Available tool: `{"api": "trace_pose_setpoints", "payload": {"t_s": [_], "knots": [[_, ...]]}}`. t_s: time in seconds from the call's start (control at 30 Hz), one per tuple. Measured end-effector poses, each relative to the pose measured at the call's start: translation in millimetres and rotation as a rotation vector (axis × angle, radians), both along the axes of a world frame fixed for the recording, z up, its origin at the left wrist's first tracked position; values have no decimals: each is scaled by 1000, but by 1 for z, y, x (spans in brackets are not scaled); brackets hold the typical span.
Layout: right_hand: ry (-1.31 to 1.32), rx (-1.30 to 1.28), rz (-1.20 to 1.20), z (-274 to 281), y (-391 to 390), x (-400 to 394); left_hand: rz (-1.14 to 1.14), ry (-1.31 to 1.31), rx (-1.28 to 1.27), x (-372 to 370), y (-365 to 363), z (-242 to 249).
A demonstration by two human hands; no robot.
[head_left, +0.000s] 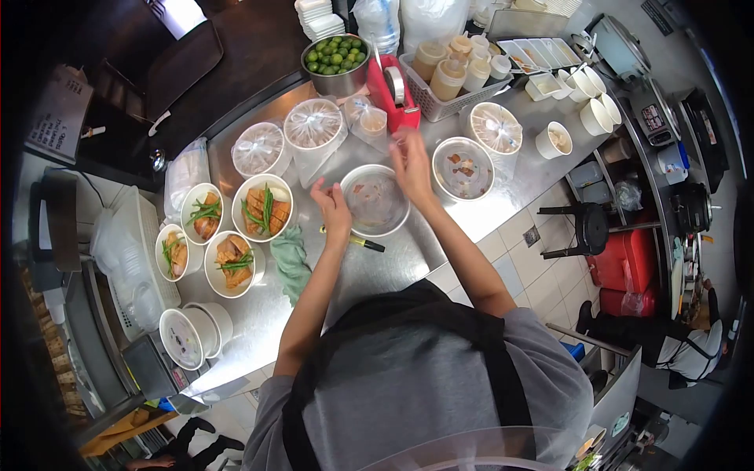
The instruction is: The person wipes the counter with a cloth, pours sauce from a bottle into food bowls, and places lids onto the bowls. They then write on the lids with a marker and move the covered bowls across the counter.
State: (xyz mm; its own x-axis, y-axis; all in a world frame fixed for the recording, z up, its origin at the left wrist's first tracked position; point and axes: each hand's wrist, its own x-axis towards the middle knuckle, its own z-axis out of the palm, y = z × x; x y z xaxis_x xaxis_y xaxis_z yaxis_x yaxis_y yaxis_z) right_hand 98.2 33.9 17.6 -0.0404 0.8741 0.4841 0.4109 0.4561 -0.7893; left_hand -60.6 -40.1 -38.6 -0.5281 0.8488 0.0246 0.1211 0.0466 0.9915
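A lidded white bowl [375, 201] stands on the steel counter between my hands. My left hand [333, 206] is at its left rim, fingers apart, with nothing visible in it. Above the bowl's upper right rim is my right hand [409, 161], its fingertips blurred near the red tape dispenser [390, 93]; what they hold, if anything, cannot be made out. Another lidded bowl [463, 169] stands to the right. Behind the middle bowl, a small bagged cup [367, 119] and a bagged bowl [315, 124] sit close together. Below my left hand lies a marker [366, 244].
Open bowls of meat and green beans [265, 208] stand at the left, beside a green cloth [291, 263]. A metal pot of limes [336, 63] and a basket of sauce bottles [448, 78] line the back. Another person [691, 349] is at the far right.
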Motion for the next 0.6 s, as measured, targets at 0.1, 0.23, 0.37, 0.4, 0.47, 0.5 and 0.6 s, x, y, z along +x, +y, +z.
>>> {"api": "trace_pose_setpoints", "payload": {"t_s": [0.1,0.23,0.37,0.4,0.47,0.5,0.6], "knots": [[-71,158,-219,11,57,19,36,516,115,2,5,31],[-228,-275,-212,8,114,32,-238,660,317,21,44,82],[204,-420,-90,12,124,43,-636,-273,-144,54,112,74],[317,-431,-35,24,109,45,-669,-476,-292,62,123,72],[489,-426,74,58,65,51,-608,-661,-342,72,142,64],[472,-441,90,82,33,59,-575,-754,-370,76,148,60],[500,-461,129,108,-51,90,-502,-772,-330,81,155,59]]}}
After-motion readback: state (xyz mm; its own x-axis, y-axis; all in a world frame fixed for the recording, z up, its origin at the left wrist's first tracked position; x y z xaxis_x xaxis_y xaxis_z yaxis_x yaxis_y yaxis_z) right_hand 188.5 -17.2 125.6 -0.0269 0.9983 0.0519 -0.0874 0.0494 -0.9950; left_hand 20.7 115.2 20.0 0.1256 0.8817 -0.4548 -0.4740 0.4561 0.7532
